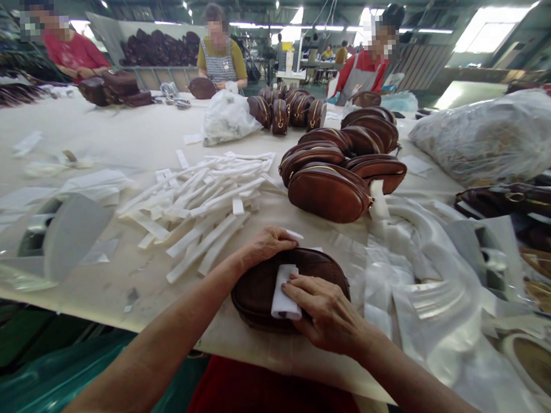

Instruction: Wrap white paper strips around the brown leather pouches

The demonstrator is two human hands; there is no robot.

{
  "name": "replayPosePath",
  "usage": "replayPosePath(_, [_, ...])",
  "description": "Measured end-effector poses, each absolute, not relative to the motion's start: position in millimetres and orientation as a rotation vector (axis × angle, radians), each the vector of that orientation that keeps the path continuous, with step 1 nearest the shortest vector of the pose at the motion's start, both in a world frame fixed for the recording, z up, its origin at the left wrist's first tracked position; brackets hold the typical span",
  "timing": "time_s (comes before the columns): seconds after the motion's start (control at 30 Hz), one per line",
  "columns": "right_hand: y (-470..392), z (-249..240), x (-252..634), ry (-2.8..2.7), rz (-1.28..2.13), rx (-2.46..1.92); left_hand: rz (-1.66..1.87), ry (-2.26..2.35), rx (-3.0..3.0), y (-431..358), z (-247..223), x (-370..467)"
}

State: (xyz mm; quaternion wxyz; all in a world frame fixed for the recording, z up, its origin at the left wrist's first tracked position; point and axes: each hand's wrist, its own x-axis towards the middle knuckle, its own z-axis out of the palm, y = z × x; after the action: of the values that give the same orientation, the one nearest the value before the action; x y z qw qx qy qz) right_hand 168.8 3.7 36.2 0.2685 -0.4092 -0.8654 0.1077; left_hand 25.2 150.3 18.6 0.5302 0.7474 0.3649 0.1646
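Note:
A dark brown oval leather bag point(255, 291) lies at the table's near edge. My right hand point(322, 307) presses a folded white piece point(285, 290) against the bag's upper face, fingers closed on it. At the bag's far left edge is my left hand point(272, 241), its fingers bent together over the rim, with a thin white strip point(294, 235) at the fingertips. Whether the left fingers grip the strip or the bag is hard to make out. Beyond my hands stands a group of brown zippered bags point(329, 192).
A pile of white strips point(212, 196) spreads left of centre. Clear plastic sleeves point(432, 285) cover the right side, near a tape roll point(536, 366). Filled plastic bags point(229, 115) stand farther back. Several people work across the table point(155, 126).

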Motion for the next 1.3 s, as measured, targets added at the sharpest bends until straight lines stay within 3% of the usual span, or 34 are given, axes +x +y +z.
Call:
replayPosePath(0.23, [2.9, 35.3, 168.8, -2.318, 0.28, -1.111, 0.689, 0.816, 2.125, 100.2, 43.3, 9.4])
replayPosePath(0.4, [2.4, 32.2, 169.7, -2.266, 0.287, -1.099, 0.705, 0.706, 2.562, 68.1, 43.7, -12.1])
replayPosePath(0.63, [-0.7, 23.0, 170.1, -2.058, 0.279, -1.184, 0.907, 0.494, 2.674, 60.4, 39.3, -17.9])
replayPosePath(1.13, [-3.2, 23.1, 172.3, -2.218, 0.228, -1.111, 0.621, 0.341, 2.504, 51.2, 51.1, -40.1])
replayPosePath(1.3, [-2.7, 23.0, 172.5, -2.243, 0.209, -1.078, 0.761, 0.373, 2.706, 43.1, 39.3, -39.4])
